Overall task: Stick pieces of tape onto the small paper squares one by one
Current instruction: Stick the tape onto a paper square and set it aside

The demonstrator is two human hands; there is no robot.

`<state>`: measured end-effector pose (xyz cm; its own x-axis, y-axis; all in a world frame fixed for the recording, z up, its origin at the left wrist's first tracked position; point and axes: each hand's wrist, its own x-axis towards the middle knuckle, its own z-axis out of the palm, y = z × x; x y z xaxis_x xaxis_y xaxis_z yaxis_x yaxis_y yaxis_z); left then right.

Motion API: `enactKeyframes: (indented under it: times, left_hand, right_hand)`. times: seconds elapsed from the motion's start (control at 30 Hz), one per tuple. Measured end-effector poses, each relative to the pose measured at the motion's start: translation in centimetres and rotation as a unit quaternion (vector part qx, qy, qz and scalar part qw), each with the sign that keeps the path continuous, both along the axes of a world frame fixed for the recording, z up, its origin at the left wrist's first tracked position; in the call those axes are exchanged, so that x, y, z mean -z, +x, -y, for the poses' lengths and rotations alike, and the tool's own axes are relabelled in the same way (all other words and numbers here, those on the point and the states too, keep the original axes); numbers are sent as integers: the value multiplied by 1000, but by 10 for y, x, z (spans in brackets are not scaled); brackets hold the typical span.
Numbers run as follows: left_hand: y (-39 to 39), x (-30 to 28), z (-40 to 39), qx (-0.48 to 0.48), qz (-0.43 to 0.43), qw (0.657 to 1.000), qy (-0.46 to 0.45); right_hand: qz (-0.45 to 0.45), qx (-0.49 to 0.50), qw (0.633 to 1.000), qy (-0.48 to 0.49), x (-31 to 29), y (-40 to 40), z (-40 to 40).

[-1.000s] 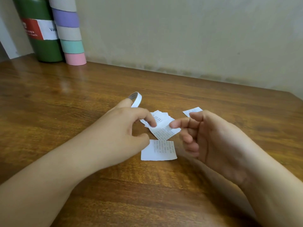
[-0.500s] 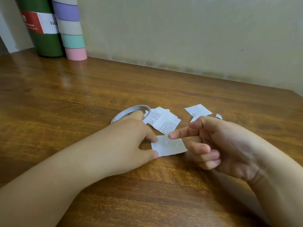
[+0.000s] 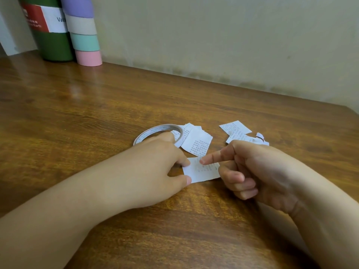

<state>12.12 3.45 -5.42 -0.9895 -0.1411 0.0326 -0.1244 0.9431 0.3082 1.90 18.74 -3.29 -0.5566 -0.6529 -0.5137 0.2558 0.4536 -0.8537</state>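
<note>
The roll (image 3: 158, 133) that the left hand (image 3: 155, 167) was carrying raised on a finger a second ago is now lying flat on the table (image 3: 97, 113), partly behind that hand, and the square (image 3: 202, 169) nearest the person has been drawn between the two hands. By my reading, a piece of tape is being pressed down onto it, though the tape itself is too faint to make out. The left hand is pinning the square's left edge, thumb at the near corner and a fingertip at the far one. The right hand (image 3: 258, 171) is pressing its straight forefinger onto the square's top, the other fingers curled and holding nothing. The square is lying flat, under both fingertips. More squares (image 3: 198, 142) are waiting just beyond, some (image 3: 236, 129) farther right.
</note>
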Motion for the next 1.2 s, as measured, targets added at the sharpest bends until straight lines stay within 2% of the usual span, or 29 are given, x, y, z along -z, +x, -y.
enactKeyframes:
  times: [0.33,0.57,0.83,1.03,1.2]
  left_hand:
    - [-1,2,2,-1,-8,1000,5]
    - [1,0,0,25,-21,999,43]
    - [0,4,-1,38,7,999,32]
    - [-1,2,1,27,18,998,50]
    - [-1,1,1,16,23,998,61]
  right_hand:
    - [-61,-16,997,50,5,0,2]
    - [-60,-22,997,51,5,0,2]
    - [-77,-29,995,55,2,1,1]
    - [-171,-31,980,93,1,5,1]
    - [-310,-17,939,149,4,1,-2]
